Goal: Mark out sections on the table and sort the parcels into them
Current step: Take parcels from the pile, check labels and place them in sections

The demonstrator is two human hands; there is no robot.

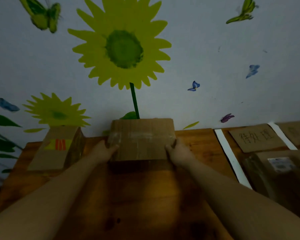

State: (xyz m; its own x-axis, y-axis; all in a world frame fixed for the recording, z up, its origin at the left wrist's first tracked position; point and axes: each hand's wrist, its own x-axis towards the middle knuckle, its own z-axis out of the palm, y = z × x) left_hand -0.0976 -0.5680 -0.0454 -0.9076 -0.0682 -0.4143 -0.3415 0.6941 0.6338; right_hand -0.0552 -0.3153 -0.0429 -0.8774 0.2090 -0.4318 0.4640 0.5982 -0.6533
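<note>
On the wooden table (145, 196), a labelled cardboard box (57, 148) stands far left, then the left hand (104, 151) and right hand (177, 149) grasp opposite sides of the taped brown parcel (140, 141) at the far middle, left of a white tape strip (230, 158) and a handwritten cardboard sign (256, 137).

Rt parcel (268, 181) label blurred, cut by edge; far-rt cardboard sign (299, 133) writing illegible.

Both bare forearms reach toward 12 o'clock. The left hand (105, 151) comes in from 7 and the right hand (177, 150) from 5 — each grips one side of the parcel (140, 141).
</note>
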